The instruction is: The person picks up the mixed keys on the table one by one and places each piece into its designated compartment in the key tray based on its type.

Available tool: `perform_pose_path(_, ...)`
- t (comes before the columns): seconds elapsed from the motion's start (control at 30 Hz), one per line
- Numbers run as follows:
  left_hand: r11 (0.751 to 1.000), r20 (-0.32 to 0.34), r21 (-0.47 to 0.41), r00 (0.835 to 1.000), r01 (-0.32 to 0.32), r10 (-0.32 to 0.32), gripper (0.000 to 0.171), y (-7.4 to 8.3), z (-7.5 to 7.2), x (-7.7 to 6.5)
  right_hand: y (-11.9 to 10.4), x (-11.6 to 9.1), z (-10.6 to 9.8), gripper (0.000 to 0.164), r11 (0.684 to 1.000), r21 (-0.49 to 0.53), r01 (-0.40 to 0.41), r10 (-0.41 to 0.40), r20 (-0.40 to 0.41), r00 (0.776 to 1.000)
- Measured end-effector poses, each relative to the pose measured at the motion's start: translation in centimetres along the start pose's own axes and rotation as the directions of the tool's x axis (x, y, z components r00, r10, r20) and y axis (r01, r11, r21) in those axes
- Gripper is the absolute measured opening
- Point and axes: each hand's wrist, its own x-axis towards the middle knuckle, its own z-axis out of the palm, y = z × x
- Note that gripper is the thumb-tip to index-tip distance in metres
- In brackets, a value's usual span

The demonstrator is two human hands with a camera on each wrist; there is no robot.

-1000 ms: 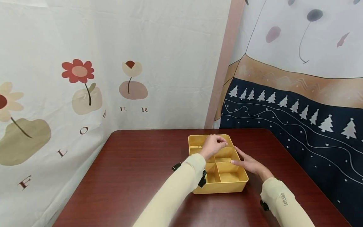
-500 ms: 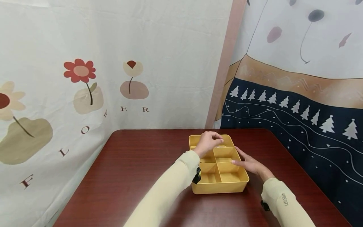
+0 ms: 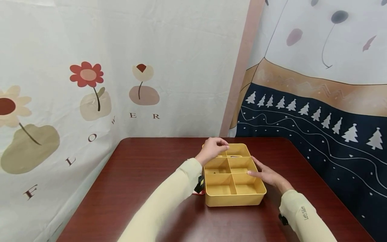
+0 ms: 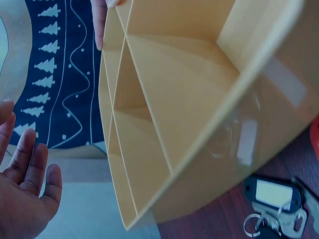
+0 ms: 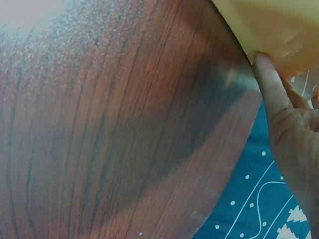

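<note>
A yellow divided box (image 3: 235, 200) with several compartments stands on the table. Above its back left corner hovers my left hand (image 3: 212, 148), fingers loosely bent with nothing visible between them; the left wrist view shows the same hand (image 4: 25, 194) apart from the box wall. My right hand (image 3: 269, 175) holds the box's right side, thumb over the rim and fingers along the outer wall. In the right wrist view a finger (image 5: 269, 82) lies against that wall. A small dark-and-light item (image 3: 235, 156) lies in the back right compartment.
Left of the box, keys with a black-framed tag (image 4: 271, 194) lie on the dark wooden table (image 3: 145, 174). A red-edged item (image 3: 198, 193) is there too, partly hidden by the left sleeve. Printed cloths (image 3: 187, 67) hang behind the table and at its right.
My left hand has moved left across the back of the box, uncovering its back right compartment and the red-edged item. The right hand stays on the box's right side.
</note>
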Motion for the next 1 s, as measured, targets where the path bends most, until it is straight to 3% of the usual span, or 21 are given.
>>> perform_pose_path(0.8,0.999,-0.071,0.042,0.997,-0.032,0.035,0.013,-3.4,-4.7,-1.5,0.4,0.2,-0.1,0.092,1.0,0.016,0.024,-0.024,0.003,1.0)
perform_pose_path(1.0,0.999,-0.08,0.032,0.997,0.01,-0.008,0.012,-4.7,-5.8,-2.0,0.3,0.4,-0.1,0.093,1.0,0.014,0.028,-0.028,0.005,1.0)
